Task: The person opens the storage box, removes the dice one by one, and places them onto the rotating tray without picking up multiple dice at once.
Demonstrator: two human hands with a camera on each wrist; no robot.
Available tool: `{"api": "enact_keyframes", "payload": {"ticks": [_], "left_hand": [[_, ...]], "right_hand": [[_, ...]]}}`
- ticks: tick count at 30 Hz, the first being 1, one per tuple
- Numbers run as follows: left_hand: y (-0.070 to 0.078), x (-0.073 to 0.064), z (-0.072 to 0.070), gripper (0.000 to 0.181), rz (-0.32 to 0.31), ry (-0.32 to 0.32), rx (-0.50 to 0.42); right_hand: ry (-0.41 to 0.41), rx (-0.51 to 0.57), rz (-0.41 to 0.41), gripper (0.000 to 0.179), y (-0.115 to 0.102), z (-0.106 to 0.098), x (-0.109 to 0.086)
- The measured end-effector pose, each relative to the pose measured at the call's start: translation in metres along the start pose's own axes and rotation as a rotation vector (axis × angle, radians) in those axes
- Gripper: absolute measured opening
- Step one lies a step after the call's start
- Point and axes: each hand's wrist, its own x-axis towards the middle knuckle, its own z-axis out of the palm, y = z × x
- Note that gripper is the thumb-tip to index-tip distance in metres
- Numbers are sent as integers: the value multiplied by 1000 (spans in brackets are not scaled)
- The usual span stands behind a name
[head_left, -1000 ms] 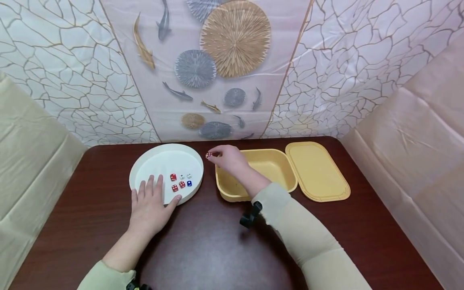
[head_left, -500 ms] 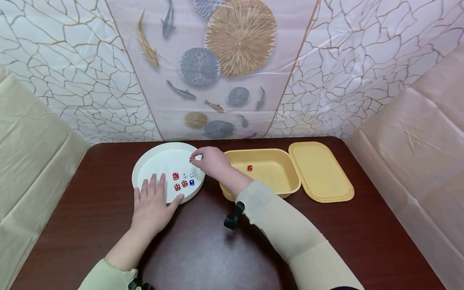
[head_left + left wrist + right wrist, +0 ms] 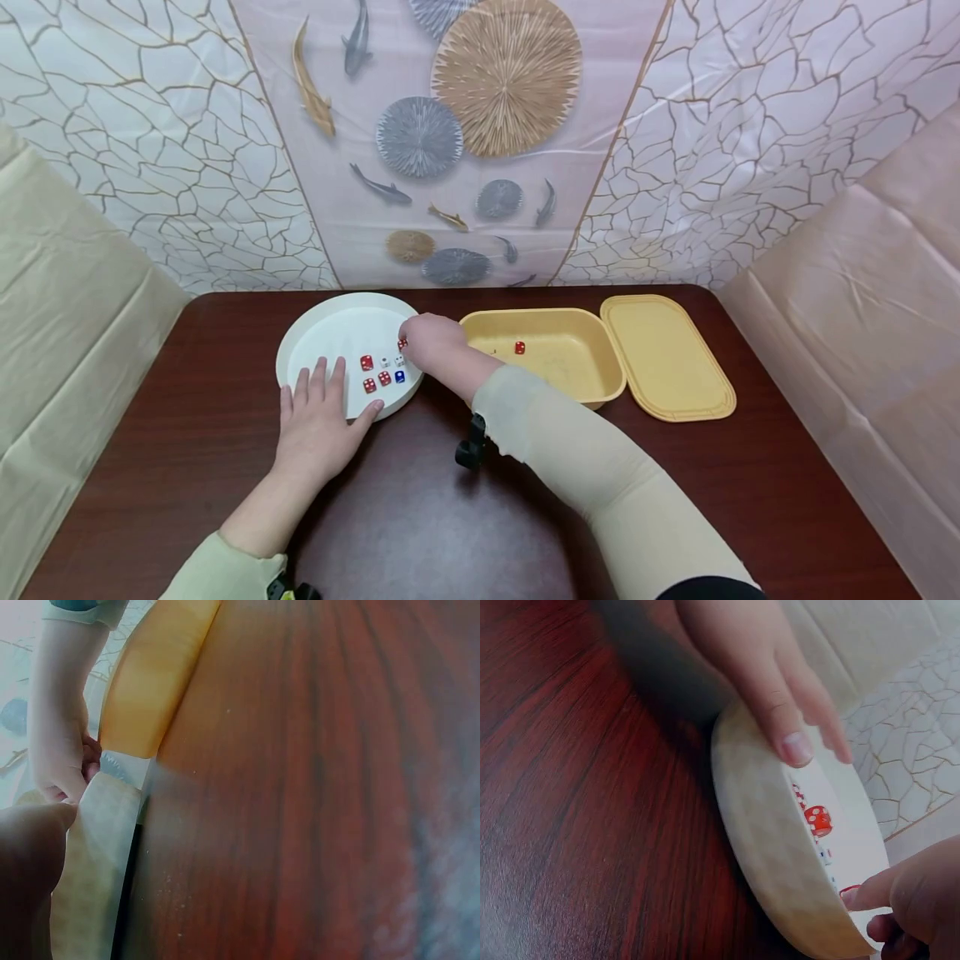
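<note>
A round white tray (image 3: 300, 333) holds several small dice: red dice (image 3: 366, 363), white dice (image 3: 386, 362) and a blue die (image 3: 400, 377). Just inside the tray's right rim, my right hand (image 3: 438, 343) pinches a red die at its fingertips; the right wrist view shows a finger on that red die (image 3: 848, 890), low in the tray. My left hand (image 3: 318, 425) rests with spread, straight fingers over the tray's near-left rim. Its thumb lies along the front rim. Part of the pinched die is hidden by the right hand.
A yellow rectangular box (image 3: 611, 358) stands right of the tray, with one red die (image 3: 520, 347) inside. Its yellow lid (image 3: 667, 358) lies flat at the box's right side. The dark wooden table (image 3: 420, 517) ends at a patterned cloth backdrop (image 3: 420, 208).
My right hand has moved left from the yellow box's edge to the tray with the red die, then lowered inside the rim. The left hand stays on the tray.
</note>
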Motion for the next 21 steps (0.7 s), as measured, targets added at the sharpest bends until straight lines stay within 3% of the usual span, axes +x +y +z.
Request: {"api": "enact_keyframes", "payload": {"ticks": [15, 21], "left_hand": [[2, 0, -1, 91, 2, -4, 6], [2, -1, -2, 91, 2, 7, 2]], "right_hand": [[-12, -83, -1, 18, -3, 8, 2], [-2, -66, -1, 26, -3, 8, 2]]}}
